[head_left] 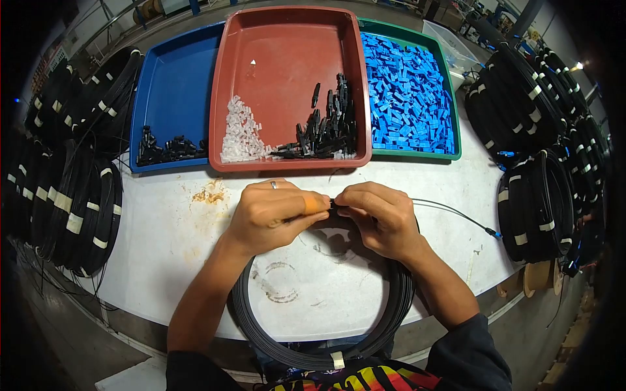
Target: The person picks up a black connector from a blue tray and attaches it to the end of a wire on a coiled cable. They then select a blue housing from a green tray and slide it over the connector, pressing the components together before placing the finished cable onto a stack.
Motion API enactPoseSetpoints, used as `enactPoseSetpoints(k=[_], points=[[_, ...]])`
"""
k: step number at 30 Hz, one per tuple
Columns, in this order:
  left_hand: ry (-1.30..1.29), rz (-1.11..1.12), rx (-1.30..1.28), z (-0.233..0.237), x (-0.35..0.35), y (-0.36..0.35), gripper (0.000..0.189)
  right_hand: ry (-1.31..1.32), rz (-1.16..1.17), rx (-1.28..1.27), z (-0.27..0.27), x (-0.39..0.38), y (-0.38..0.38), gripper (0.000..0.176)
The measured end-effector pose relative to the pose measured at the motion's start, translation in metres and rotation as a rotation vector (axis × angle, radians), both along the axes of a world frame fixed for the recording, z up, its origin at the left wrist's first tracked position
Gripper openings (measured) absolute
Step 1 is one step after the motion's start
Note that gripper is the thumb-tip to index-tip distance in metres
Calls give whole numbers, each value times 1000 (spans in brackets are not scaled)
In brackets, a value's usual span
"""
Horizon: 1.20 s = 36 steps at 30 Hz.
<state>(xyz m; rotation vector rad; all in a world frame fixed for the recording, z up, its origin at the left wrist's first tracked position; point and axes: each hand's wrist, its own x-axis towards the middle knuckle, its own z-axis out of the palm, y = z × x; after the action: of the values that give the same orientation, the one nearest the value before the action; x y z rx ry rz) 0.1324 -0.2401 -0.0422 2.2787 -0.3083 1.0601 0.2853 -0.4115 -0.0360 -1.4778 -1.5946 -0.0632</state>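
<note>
Both of my hands meet at the middle of the table, fingertips pinched together. Between them shows a small black connector (332, 203), mostly covered by the fingers. My left hand (270, 212), with a ring and an orange band on its fingers, grips it from the left. From the right, my right hand (381, 215) holds the same piece between thumb and fingers. Below the hands lies a coil of black cable (241, 306), tied with pale tape and hanging over the table's near edge. A thin cable end with a blue-tipped connector (492, 232) sticks out to the right.
A red tray (287, 52) holds clear and black small parts. Beside it stand a blue tray (176, 78) with black parts and a green tray (450, 98) full of blue connector housings. Taped cable coils are stacked left (72, 208) and right (535, 208) on the white table (169, 260).
</note>
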Motion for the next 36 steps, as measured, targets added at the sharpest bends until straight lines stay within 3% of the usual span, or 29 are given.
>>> enactPoseSetpoints(k=[5, 6, 9, 28, 36], points=[[101, 87, -286, 2, -6, -2, 31, 14, -5, 3, 0, 2, -2, 32], [92, 73, -233, 1, -7, 2, 39, -21, -6, -2, 1, 1, -3, 36], [94, 97, -266, 3, -7, 0, 42, -78, 14, -12, 0, 4, -2, 44], [43, 63, -150, -8, -6, 5, 46, -120, -10, -126, -4, 5, -2, 57], [37, 105, -161, -7, -6, 3, 40, -102, 8, -151, -5, 5, -3, 60]])
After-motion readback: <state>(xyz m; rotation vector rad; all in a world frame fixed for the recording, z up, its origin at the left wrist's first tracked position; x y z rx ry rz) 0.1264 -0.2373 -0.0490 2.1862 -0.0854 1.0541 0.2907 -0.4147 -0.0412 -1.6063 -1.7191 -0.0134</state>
